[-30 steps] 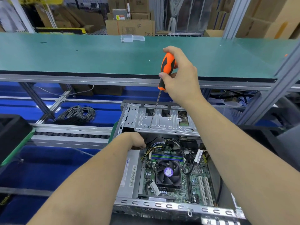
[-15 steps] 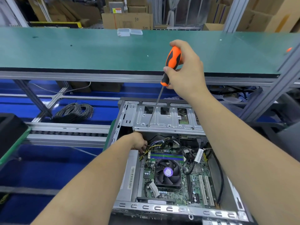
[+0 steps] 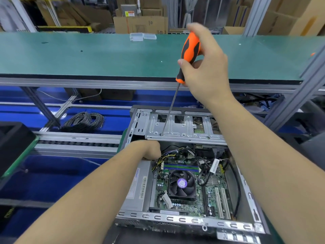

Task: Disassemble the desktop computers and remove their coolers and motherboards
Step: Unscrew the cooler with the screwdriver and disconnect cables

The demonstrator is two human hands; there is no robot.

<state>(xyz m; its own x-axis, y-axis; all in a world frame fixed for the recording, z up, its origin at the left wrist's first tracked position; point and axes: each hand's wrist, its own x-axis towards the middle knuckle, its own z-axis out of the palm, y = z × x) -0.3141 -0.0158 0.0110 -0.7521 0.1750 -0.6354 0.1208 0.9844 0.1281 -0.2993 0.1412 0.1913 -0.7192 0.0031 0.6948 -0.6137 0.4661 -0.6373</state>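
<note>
One open case (image 3: 202, 221) lies nearest, its fragile board (image 3: 211, 192) and cooler (image 3: 182, 184) best lifted by their edges once unscrewed. Cables (image 3: 202, 159) cross them. Left hand (image 3: 149, 149) curls at the bay's lip; its grip is hidden. Beyond, right hand (image 3: 205, 67) wraps the screwdriver (image 3: 190, 53), tip on the stiff bay (image 3: 184, 129).

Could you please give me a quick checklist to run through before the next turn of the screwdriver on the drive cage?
1. Right hand grips the orange-and-black screwdriver: ok.
2. Tip of the thin steel shaft on a screw in the silver metal drive cage: cannot tell; the tip meets the cage, the screw head is too small to see.
3. Shaft square to the cage: not ok, it leans.
4. Left hand steadies the open grey computer case: cannot tell; its fingers are hidden under the cage.
5. Black cooler fan and green motherboard clear of the tool: ok.
</note>
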